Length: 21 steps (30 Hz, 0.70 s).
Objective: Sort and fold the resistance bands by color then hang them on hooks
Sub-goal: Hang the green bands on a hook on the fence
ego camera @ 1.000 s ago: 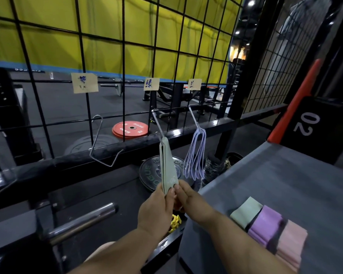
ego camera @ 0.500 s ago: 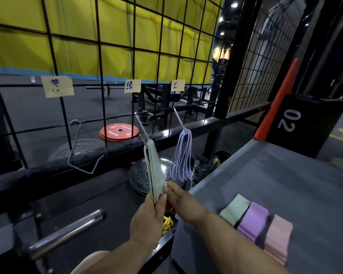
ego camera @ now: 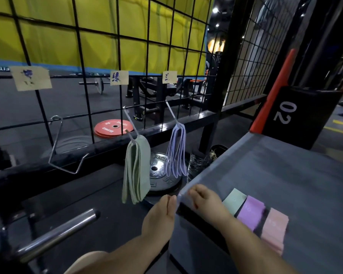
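Head view.

1. grid (ego camera: 99, 56): black wire panel across the upper left and centre. It carries three paper labels with one hook beneath each, so every colour has its own place.
2. left hook (ego camera: 67, 151): lower left of the grid, under the left label (ego camera: 31, 78). Bare; judged reserved for a colour not yet hung.
3. middle hook (ego camera: 130, 123): under the middle label (ego camera: 119, 77). The green bands (ego camera: 136, 169) hang from it at frame centre, doubled over and draping free, touched by neither hand.
4. right hook (ego camera: 171, 113): under the right label (ego camera: 169, 77). The blue bands (ego camera: 176, 153), thin loops, hang just right of the green ones and apart from them.
5. table (ego camera: 285, 165): grey top filling the right of the frame. Near its lower edge lie three folded bands in a row, side by side: green fold (ego camera: 234, 200), purple fold (ego camera: 250, 212), pink fold (ego camera: 274, 228). They are sorted by colour and judged to be waiting for a hook.
6. left hand (ego camera: 160, 212): lower centre, below the green bands. Fingers straight and together, empty.
7. right hand (ego camera: 204, 196): at the table's near corner, just left of the green fold. Fingers lie slack over the edge and hold nothing; judged well placed to reach the folds.
8. Progress, judged: green and blue partly hung; purple and pink not yet.
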Motion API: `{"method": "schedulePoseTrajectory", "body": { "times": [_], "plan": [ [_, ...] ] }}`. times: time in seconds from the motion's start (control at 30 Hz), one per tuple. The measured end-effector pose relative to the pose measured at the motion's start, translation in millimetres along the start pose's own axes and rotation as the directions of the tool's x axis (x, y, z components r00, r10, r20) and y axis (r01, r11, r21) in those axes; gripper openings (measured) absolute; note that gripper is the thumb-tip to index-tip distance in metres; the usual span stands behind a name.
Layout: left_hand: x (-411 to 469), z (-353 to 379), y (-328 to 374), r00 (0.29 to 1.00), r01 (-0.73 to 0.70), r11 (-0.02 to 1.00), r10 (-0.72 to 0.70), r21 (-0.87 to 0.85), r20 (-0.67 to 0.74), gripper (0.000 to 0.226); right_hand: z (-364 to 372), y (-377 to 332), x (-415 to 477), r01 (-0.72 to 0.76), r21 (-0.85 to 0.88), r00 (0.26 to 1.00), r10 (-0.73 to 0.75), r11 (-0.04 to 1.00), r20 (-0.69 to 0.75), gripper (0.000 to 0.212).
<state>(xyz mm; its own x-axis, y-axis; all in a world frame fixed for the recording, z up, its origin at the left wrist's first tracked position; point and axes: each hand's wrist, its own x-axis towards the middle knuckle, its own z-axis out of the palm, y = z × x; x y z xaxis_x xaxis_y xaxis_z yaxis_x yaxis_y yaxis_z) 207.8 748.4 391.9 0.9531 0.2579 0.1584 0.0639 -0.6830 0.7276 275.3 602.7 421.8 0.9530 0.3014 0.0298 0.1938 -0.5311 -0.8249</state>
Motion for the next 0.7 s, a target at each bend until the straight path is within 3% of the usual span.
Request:
{"method": "schedulePoseTrajectory", "body": {
  "times": [0.13,0.23,0.33,0.43,0.53,0.7],
  "plan": [
    [9.9,21.9,9.6,0.991,0.043,0.999,-0.039,-0.026,0.128,0.04,-30.9,37.1,4.3,-0.068,-0.258,0.987,0.027,0.964,-0.157,0.013],
    [19.1,41.0,18.9,0.974,-0.029,0.999,0.025,0.016,0.224,0.036,-49.5,57.0,2.4,-0.174,-0.534,0.978,0.08,0.828,-0.194,0.011],
    [26.3,62.0,27.7,0.953,-0.09,0.993,0.063,0.079,0.298,0.031,-59.3,70.3,-2.1,-0.296,-0.578,0.948,0.16,0.761,-0.275,0.02],
    [35.2,86.0,30.6,0.928,-0.13,0.987,0.088,0.094,0.363,0.033,-59.4,77.8,-4.8,-0.352,-0.666,0.936,0.23,0.658,-0.267,0.029],
    [42.5,95.9,40.6,0.88,-0.107,0.984,0.027,0.143,0.474,0.038,-59.8,80.0,-5.2,-0.32,-0.757,0.945,0.252,0.57,-0.21,0.034],
    [53.1,105.2,50.2,0.844,-0.101,0.98,-0.006,0.169,0.536,0.04,-61.2,79.2,-0.8,-0.309,-0.79,0.95,0.214,0.53,-0.228,0.024]
  ]
}}
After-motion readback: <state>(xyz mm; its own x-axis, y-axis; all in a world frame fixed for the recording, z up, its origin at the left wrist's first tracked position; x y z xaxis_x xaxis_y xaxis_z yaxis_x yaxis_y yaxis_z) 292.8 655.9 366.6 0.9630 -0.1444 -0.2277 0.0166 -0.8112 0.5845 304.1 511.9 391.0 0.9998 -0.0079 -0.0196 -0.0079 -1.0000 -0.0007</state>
